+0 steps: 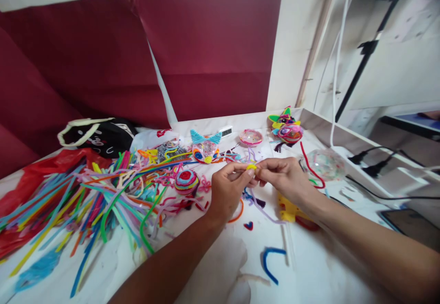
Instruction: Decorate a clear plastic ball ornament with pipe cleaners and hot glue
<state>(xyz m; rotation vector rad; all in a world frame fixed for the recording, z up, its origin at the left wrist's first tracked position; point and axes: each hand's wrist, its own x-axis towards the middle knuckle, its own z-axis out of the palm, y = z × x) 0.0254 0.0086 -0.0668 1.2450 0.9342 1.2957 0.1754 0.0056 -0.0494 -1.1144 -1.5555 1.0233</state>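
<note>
My left hand [227, 189] and my right hand [283, 178] meet above the white table [319, 267]. Both pinch a small yellow pipe-cleaner piece [251, 167] between their fingertips. A thin lilac pipe cleaner [263, 210] trails down from the pinch to the table. Under my right wrist lies a yellow tool [288, 209]. A striped pipe-cleaner ball [186, 181] sits just left of my left hand.
A big heap of coloured pipe cleaners [103, 194] covers the left half, over red plastic [27, 180]. At the back stand a black bag [99, 137], a blue-eared craft ball [205, 148], a pink dish [250, 137], a colourful craft ball [288, 130] and a clear ball [325, 164]. A blue piece [270, 260] lies in front.
</note>
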